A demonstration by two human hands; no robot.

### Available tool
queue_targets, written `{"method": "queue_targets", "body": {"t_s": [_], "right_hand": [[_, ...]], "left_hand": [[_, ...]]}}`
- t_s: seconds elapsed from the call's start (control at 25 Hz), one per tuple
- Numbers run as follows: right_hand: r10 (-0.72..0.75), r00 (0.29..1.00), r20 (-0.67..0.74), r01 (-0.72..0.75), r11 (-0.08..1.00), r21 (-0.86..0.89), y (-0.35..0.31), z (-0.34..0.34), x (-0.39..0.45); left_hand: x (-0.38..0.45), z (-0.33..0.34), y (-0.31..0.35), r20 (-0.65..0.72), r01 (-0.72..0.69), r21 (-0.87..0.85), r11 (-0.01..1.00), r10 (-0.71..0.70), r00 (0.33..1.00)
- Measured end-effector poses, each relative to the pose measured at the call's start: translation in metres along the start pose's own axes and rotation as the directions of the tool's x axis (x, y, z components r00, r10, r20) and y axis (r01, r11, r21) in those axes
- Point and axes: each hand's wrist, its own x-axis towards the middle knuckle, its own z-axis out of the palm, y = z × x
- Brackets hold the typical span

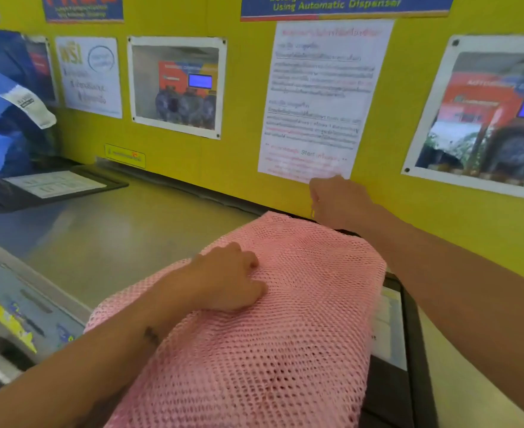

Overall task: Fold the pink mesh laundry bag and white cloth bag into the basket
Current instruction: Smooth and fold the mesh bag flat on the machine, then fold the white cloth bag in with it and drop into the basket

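Two hands work on the pink mesh laundry bag (285, 319), which lies spread across the lower centre of the frame on the grey worktop (124, 230), partly covering a black-framed panel (408, 350) at lower right. At centre, the left hand (226, 279) rests on top of the mesh with its fingers curled loosely, pressing it flat. Higher up, the right hand (334, 202) is closed around the bag's far edge, close to the yellow wall (239, 156). A white printed notice (319, 97) hangs just above that hand.
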Motion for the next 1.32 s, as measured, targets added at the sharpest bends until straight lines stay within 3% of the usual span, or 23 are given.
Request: {"method": "queue_targets", "body": {"t_s": [0.08,0.16,0.24,0.36,0.44,0.56,0.72,0.8,0.88,1.0,1.08,1.24,1.32], "right_hand": [[-0.063,0.982,0.181,0.041,0.992,0.122,0.028,-0.026,-0.028],[-0.075,0.963,0.258,0.044,0.991,0.124,0.072,-0.055,-0.073],[-0.029,0.946,0.324,-0.001,0.996,0.093,0.123,-0.08,-0.123],[0.094,0.912,0.399,-0.142,0.985,0.093,0.207,-0.106,-0.199],[0.21,0.88,0.427,-0.255,0.965,0.051,0.26,-0.111,-0.247],[0.394,0.759,0.518,-0.443,0.896,-0.032,0.317,-0.109,-0.308],[0.515,0.655,0.554,-0.502,0.844,-0.191,0.36,-0.085,-0.361],[0.51,0.607,0.61,-0.572,0.813,-0.109,0.366,-0.071,-0.375],[0.491,0.58,0.65,-0.6,0.797,-0.067,0.366,-0.065,-0.381],[0.476,0.594,0.649,-0.567,0.82,-0.082,0.361,-0.063,-0.377],[0.472,0.64,0.607,-0.567,0.823,-0.042,0.353,-0.059,-0.372],[0.335,0.87,0.362,-0.458,0.82,0.343,0.313,-0.057,-0.345],[0.274,0.939,0.208,-0.344,0.767,0.542,0.281,-0.073,-0.321]], "left_hand": [[0.003,-0.014,0.025,-0.11,-0.032,-0.001,0.999,0.032,0.993],[0.001,-0.023,0.073,-0.222,-0.182,-0.11,0.977,0.154,0.963],[-0.005,-0.029,0.129,-0.282,-0.326,-0.266,0.907,0.25,0.926],[-0.012,-0.027,0.217,-0.323,-0.469,-0.306,0.828,0.373,0.87],[-0.019,-0.016,0.274,-0.293,-0.52,-0.325,0.79,0.439,0.85],[-0.036,0.01,0.354,-0.202,-0.568,-0.357,0.741,0.533,0.822],[-0.064,0.054,0.437,0.051,-0.517,-0.352,0.78,0.567,0.822],[-0.07,0.073,0.463,0.141,-0.482,-0.236,0.844,0.52,0.842],[-0.07,0.08,0.477,0.144,-0.474,-0.058,0.879,0.477,0.867],[-0.061,0.071,0.47,0.151,-0.458,-0.098,0.884,0.468,0.871],[-0.053,0.065,0.45,0.155,-0.416,-0.173,0.893,0.442,0.884],[-0.046,0.054,0.399,0.072,-0.384,-0.243,0.891,0.412,0.908],[-0.04,0.043,0.369,-0.03,-0.353,-0.337,0.873,0.364,0.931]]}}
